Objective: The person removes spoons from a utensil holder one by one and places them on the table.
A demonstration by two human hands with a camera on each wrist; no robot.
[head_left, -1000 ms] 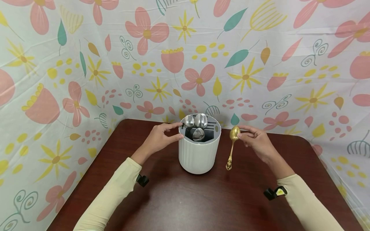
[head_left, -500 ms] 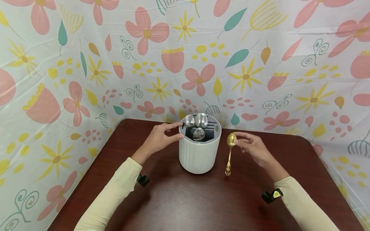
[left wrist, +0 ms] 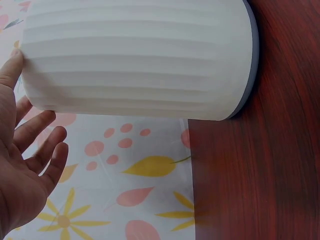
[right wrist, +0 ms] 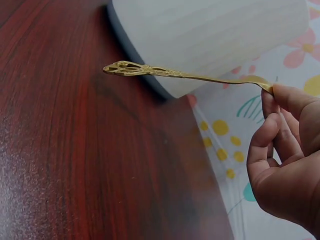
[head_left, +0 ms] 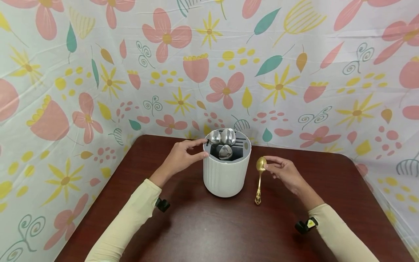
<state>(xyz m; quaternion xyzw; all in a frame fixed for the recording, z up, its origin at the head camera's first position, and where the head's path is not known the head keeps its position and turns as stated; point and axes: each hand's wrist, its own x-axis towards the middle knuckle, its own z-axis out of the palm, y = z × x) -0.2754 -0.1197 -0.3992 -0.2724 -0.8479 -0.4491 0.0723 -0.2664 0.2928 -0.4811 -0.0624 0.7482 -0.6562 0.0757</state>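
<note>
And the right hand (head_left: 284,173) pinches the gold spoon (head_left: 260,164) by its bowl, handle down above the surface (head_left: 209,233), beside the white cutlery holder (head_left: 225,179); left hand (head_left: 180,158), fingers apart, touches the holder's rim.

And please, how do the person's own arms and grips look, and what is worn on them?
The left sleeve and right sleeve are long, plain and pale cream. A small black box is at the left wrist, a second black box at the right, with a yellow-and-white label beside it. The left grip and right grip show no gloves or rings.
</note>
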